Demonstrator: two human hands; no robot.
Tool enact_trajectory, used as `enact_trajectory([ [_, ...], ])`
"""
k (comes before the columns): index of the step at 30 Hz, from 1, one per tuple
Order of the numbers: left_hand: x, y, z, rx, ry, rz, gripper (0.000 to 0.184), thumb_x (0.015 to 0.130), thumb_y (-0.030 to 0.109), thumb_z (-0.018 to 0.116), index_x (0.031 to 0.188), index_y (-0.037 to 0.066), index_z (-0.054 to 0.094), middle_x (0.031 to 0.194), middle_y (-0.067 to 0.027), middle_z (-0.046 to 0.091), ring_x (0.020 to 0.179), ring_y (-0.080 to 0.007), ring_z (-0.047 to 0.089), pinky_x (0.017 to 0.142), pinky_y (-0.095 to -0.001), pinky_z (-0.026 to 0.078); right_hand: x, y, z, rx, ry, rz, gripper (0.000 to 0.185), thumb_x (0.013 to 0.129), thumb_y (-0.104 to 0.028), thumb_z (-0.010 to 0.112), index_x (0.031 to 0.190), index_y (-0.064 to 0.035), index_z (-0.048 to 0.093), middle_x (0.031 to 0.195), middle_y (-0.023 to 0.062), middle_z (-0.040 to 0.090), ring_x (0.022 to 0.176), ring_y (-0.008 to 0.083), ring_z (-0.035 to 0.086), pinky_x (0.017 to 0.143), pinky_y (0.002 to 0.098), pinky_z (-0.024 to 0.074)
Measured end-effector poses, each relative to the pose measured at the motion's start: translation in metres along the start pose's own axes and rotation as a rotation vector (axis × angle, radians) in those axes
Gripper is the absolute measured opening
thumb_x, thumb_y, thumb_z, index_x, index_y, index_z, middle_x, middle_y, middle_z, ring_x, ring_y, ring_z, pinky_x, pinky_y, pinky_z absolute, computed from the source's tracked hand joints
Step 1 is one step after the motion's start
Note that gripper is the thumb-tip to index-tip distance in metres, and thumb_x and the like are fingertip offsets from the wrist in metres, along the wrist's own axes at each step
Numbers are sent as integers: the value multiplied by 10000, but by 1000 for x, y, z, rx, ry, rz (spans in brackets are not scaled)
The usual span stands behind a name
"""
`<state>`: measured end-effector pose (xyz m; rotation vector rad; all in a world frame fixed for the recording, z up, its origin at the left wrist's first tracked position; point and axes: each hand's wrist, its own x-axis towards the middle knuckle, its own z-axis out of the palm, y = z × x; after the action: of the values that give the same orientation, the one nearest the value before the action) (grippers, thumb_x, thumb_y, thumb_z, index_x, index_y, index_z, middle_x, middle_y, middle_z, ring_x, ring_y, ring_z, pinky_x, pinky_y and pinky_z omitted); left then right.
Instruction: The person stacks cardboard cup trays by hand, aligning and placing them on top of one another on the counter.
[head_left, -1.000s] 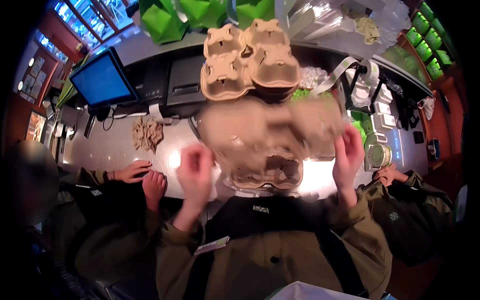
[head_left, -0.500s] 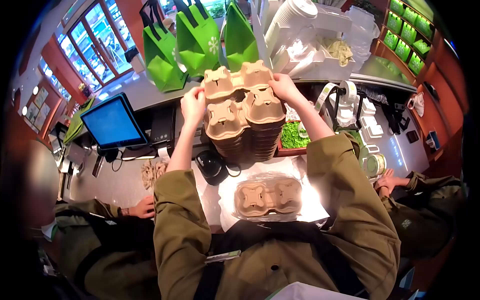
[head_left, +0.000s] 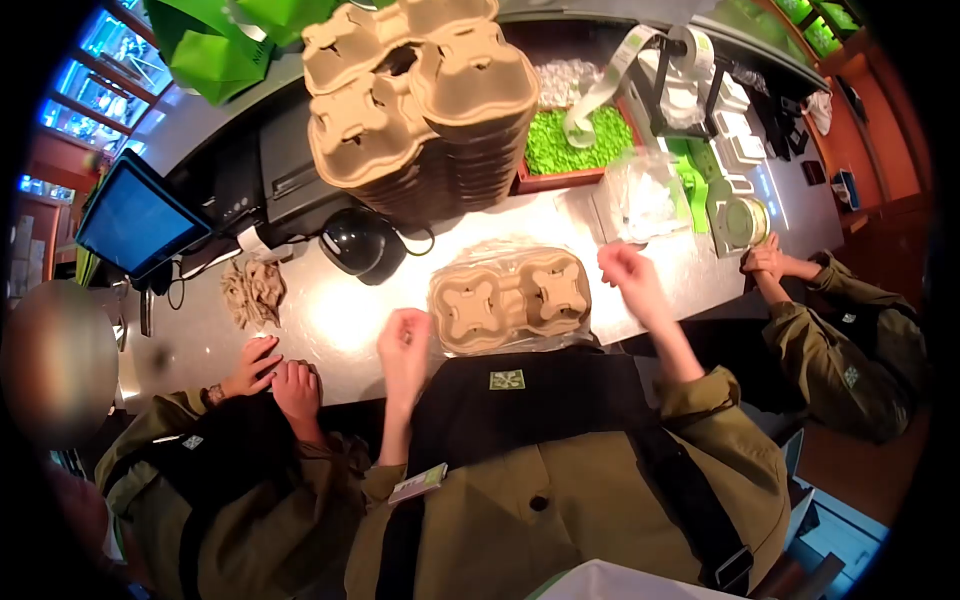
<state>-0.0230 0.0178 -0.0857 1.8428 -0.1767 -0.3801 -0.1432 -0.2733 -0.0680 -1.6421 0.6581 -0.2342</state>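
Note:
A pack of pulp cup carriers (head_left: 511, 297) in clear plastic lies on the counter in front of me. My left hand (head_left: 404, 343) is beside its left end, fingers curled in, with nothing visible in them. Past the right end, my right hand (head_left: 632, 277) hovers with its fingers drawn together, apart from the carriers and with nothing seen in it. Beyond the pack stands a tall stack of brown cup carriers (head_left: 420, 110), touched by neither hand.
A black dome-shaped device (head_left: 362, 243) and crumpled brown paper (head_left: 253, 293) sit to the left, near a monitor (head_left: 140, 218). A green-filled tray (head_left: 580, 140) and label printer (head_left: 690, 90) stand at the right. Co-workers' hands (head_left: 765, 258) are at both sides.
Both my hands have left the tall carrier stack and come down and back, to either side of the plastic-wrapped pack. My view has tilted downward. The left co-worker's two hands now show.

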Motion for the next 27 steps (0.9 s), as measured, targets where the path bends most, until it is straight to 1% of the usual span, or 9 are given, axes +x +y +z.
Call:
enact_trajectory([
  [1, -6, -6, 9, -4, -18, -96, 86, 787, 83, 547, 775, -2, 547, 657, -17, 524, 624, -73, 482, 563, -207, 391, -12, 25, 9, -35, 4, 11, 80, 817, -86, 534, 823, -8, 553, 677, -17, 525, 588, 39, 465, 542, 177, 388],
  [5, -5, -6, 15, 136, 42, -6, 121, 787, 92, 542, 736, -17, 533, 581, -69, 537, 518, -114, 507, 490, -248, 400, -26, 39, 22, -57, 50, 114, 81, 800, -67, 550, 761, 1, 529, 638, -15, 524, 548, 25, 449, 501, 167, 369],
  [9, 1, -12, 5, 234, -97, -70, 125, 804, 93, 527, 759, -23, 513, 585, -41, 513, 520, -94, 471, 475, -230, 383, -15, 50, 16, -258, 68, 56, 172, 742, -140, 563, 753, 31, 544, 628, 129, 575, 580, 189, 557, 569, 294, 445],
  [14, 0, 2, 2, 364, -163, 54, 152, 819, 109, 504, 765, -33, 503, 572, -88, 503, 524, -140, 481, 505, -269, 396, -11, 22, 10, -539, -1, 14, 194, 717, -175, 550, 731, 18, 557, 672, 167, 581, 651, 321, 566, 607, 358, 451],
  [17, -4, 6, -1, 400, -130, 178, 146, 814, 130, 489, 760, -5, 499, 587, -152, 513, 518, -249, 512, 503, -332, 395, -6, 13, 10, -634, -34, 6, 188, 697, -188, 558, 687, 0, 552, 655, 167, 575, 655, 342, 557, 603, 389, 444],
  [21, -12, 8, -2, 310, -107, 137, 129, 813, 119, 499, 772, -3, 502, 578, -130, 494, 513, -214, 492, 511, -306, 397, -13, -1, 11, -760, -56, 45, 184, 695, -187, 561, 687, -3, 561, 631, 164, 573, 625, 330, 559, 588, 381, 443],
  [23, -11, -2, 0, 231, -82, 115, 129, 815, 118, 502, 773, -4, 501, 581, -113, 488, 515, -180, 477, 507, -293, 390, -14, 6, 7, -644, -41, 23, 184, 695, -187, 562, 691, -3, 562, 626, 163, 573, 613, 323, 561, 578, 374, 442],
  [24, -10, -8, 1, 172, -79, 55, 143, 828, 127, 494, 772, -4, 498, 588, -66, 481, 531, -120, 444, 504, -260, 375, -17, 11, 5, -588, -32, 25, 184, 695, -187, 562, 693, -3, 563, 624, 163, 572, 607, 319, 562, 573, 370, 441],
  [27, -9, -1, 1, 92, -144, -118, 156, 847, 137, 472, 781, -3, 494, 602, -19, 478, 542, -79, 422, 507, -226, 360, -22, 7, 8, -670, -11, 38, 189, 688, -186, 560, 688, 3, 556, 621, 161, 572, 613, 312, 568, 564, 361, 441],
])
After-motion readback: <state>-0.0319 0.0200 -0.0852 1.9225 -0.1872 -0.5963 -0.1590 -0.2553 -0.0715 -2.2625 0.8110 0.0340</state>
